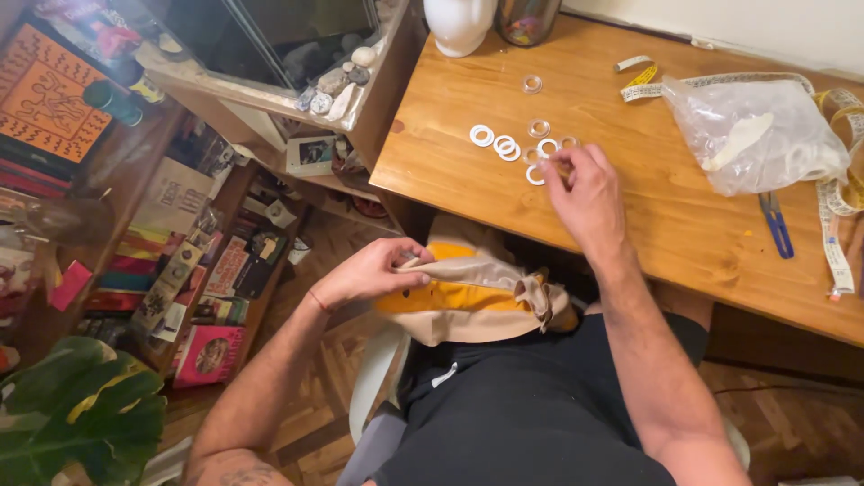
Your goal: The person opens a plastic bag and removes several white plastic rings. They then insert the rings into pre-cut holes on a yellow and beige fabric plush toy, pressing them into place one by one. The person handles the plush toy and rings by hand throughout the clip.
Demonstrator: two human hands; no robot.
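Right hand at the rings on the table; left hand holding fabric on the lap.

The right hand (585, 193) reached among the white and clear rings (508, 147) near the wooden table (684, 216) edge, fingertips apparently pinching one; the grip itself could not be confirmed. Picking a single ring cleanly, without scattering its neighbours, would serve best. The left hand (369, 273) pinched the beige and yellow fabric piece (477, 292), which lay bunched on the lap, one end gathered.

The rings (504, 146) by my right hand (585, 193) are white and clear on honey-brown wood. My left hand (373, 270) grips beige and yellow fabric (477, 292). My shorts (531, 405) are black.
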